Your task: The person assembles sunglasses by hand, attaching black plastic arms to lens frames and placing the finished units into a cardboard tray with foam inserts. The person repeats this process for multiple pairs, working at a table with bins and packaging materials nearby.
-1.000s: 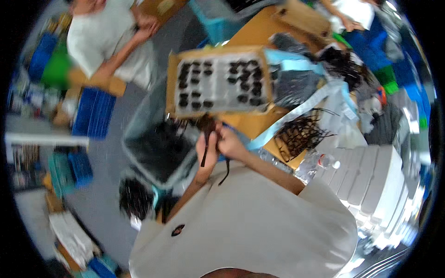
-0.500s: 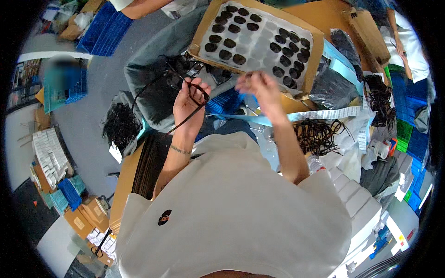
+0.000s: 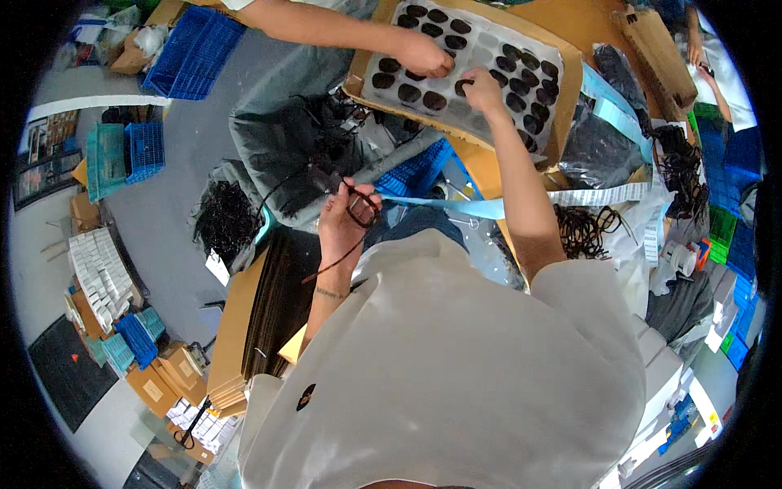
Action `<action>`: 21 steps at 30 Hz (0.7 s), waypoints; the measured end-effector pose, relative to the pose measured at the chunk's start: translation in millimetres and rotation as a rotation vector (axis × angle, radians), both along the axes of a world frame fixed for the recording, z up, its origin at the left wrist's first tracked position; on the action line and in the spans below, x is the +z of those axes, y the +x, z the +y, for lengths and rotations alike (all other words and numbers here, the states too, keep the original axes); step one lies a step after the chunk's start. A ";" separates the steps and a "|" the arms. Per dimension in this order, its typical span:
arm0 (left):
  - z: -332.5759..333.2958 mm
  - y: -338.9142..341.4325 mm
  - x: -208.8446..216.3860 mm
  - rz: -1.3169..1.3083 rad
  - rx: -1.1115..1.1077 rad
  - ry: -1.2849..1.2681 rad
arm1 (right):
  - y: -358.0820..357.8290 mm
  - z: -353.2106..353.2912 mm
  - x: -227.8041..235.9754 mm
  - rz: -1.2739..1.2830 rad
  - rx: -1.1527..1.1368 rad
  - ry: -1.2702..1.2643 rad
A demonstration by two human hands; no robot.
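Note:
My left hand (image 3: 334,218) is closed around a dark glasses frame (image 3: 352,213), whose temples stick out on both sides. Farther off, my right hand (image 3: 486,91) is over a cardboard box (image 3: 570,98) and pinches a dark oval lens (image 3: 463,85) at its edge. Many such lenses lie in rows on a pale liner (image 3: 471,55) inside the box. Another person's hand (image 3: 425,55) comes from the upper left into the same box, close to mine, covering some lenses; what it holds is hidden.
A grey cloth-lined bin (image 3: 273,134) with dark frames stands left of the box. Bundles of black temples or frames (image 3: 221,213) lie at left and more (image 3: 582,232) at right. Flattened cardboard (image 3: 244,318) leans near my left elbow. A light-blue strip (image 3: 464,208) crosses in front.
My right hand has moved up and forward into the box and taken hold of a lens. The other person's arm has reached in from the upper left. My left hand still holds the glasses frame.

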State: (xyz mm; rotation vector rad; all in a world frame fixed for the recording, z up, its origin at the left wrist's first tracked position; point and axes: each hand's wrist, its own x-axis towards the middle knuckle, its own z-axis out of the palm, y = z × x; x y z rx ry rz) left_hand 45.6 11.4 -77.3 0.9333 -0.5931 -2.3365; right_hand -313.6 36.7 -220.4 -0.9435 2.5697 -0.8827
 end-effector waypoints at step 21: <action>-20.3 -46.2 55.5 -0.697 -0.896 -1.676 | 139.7 89.9 172.4 -0.010 0.637 -0.421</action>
